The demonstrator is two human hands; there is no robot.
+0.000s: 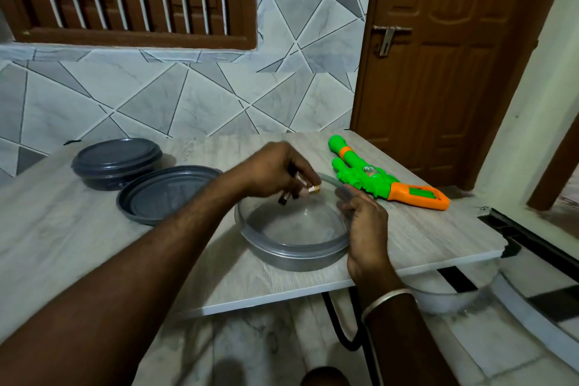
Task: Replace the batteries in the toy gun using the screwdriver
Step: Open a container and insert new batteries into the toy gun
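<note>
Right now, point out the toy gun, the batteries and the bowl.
toy gun (369,177): head view, on the green body.
batteries (308,190): head view, on the gold-tipped end; the left hand (275,169) holds them.
bowl (282,255): head view, on the grey front wall; the right hand (365,222) grips its rim.

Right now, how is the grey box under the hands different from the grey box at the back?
The front box is open; the back box has its lid on. The right hand holds the front box's rim; no hand touches the back box. Both are round, grey and on the table.
</note>
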